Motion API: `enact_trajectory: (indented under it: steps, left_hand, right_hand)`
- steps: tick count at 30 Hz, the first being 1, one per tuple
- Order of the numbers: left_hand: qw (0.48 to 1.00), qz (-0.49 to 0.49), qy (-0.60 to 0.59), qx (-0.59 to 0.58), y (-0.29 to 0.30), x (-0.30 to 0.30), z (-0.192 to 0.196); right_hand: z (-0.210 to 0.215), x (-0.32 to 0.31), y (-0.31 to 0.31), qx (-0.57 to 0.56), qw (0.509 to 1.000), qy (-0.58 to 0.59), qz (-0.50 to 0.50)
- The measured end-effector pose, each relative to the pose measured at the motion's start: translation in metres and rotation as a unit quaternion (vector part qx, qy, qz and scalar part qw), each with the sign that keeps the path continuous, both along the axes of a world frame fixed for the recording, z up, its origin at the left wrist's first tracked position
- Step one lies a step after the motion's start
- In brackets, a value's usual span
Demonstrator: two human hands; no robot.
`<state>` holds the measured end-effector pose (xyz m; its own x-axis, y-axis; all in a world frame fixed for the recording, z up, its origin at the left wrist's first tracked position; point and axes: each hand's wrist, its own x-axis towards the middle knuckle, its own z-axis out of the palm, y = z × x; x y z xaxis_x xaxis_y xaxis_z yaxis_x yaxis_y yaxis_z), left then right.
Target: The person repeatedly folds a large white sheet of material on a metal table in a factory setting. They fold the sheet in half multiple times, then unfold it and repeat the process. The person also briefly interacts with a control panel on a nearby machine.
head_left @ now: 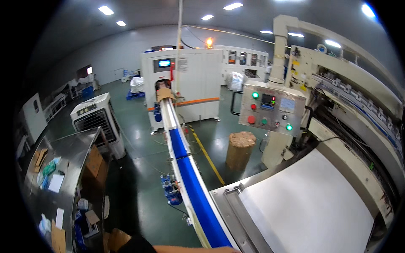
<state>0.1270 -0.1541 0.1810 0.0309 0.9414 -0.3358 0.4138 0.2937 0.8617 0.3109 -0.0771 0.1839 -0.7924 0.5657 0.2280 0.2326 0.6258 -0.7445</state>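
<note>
A bare forearm (185,249) below a dark sleeve (138,245) crosses the bottom edge, by the near end of a blue conveyor belt (195,189) running away ahead; both hands are out of view, so I cannot tell their grip. Right of the belt lies a large white sheet (308,202); a metal desk (76,149) stands left
</note>
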Motion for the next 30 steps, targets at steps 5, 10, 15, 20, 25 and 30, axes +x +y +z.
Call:
enact_trajectory:
  steps: [5, 10, 15, 20, 25, 30]
  left_hand:
    - [0.972, 0.102, -0.194, -0.083, -0.095, 0.082, -0.008]
    - [0.912, 0.209, -0.349, -0.052, -0.136, 0.135, -0.001]
    - [0.878, 0.172, -0.446, 0.009, -0.207, 0.161, -0.044]
    - [0.856, 0.296, -0.423, -0.030, -0.236, 0.182, -0.031]
    - [0.846, 0.316, -0.429, 0.006, -0.273, 0.176, -0.015]
    - [0.857, 0.302, -0.416, 0.046, -0.346, 0.164, -0.038]
  right_hand:
    - [0.001, 0.005, -0.040, 0.181, 0.955, 0.171, 0.162]
    - [-0.003, 0.055, -0.085, -0.163, 0.938, 0.076, 0.298]
    - [0.017, 0.058, -0.120, -0.107, 0.886, 0.052, 0.447]
    - [0.016, 0.055, -0.138, -0.065, 0.872, -0.017, 0.485]
    - [0.010, 0.046, -0.180, -0.053, 0.866, -0.030, 0.497]
    - [0.010, 0.023, -0.251, -0.026, 0.851, -0.021, 0.524]
